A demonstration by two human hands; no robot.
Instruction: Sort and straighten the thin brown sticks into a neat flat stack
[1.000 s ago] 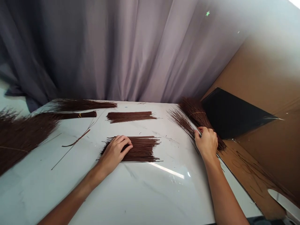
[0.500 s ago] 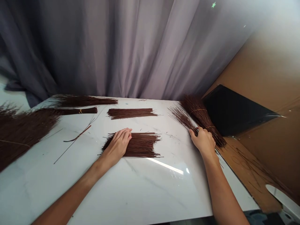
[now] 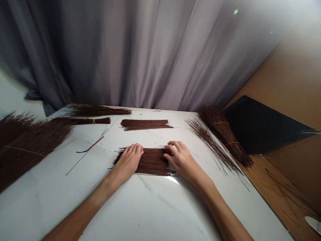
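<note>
1. Stick bundle (image 3: 154, 162) is lying flat near the middle of the bench (image 3: 130, 211), its dark brown lengths running side to side, ends uneven.
2. Farthest left, a bushy pile (image 3: 42, 144) is fanning out well apart, perhaps so that its wispy ends are not tangling with other sticks.
3. Beside it, a yellow-banded bundle (image 3: 101, 121) is pointing rightward, its band presumably keeping it together; a loose strip (image 3: 94, 144) is lying nearer.
4. The left hand (image 3: 128, 159) is resting over the stick bundle's left part, fingers together and bent, likely steadying it; whether it is gripping, I cannot tell.
5. Beyond, a small bundle (image 3: 146, 124) is lying roughly parallel.
6. The right hand (image 3: 182, 159) is hovering at the right end, half open, holding nothing visible.
7. Rightward, loose stalks (image 3: 209, 142) are spreading beside a twice-tied bundle (image 3: 223, 134).
8. The bench's white, veined surface is reflecting light; a grey curtain (image 3: 140, 50) is hanging behind, a brown panel (image 3: 298, 73) standing at right.
</note>
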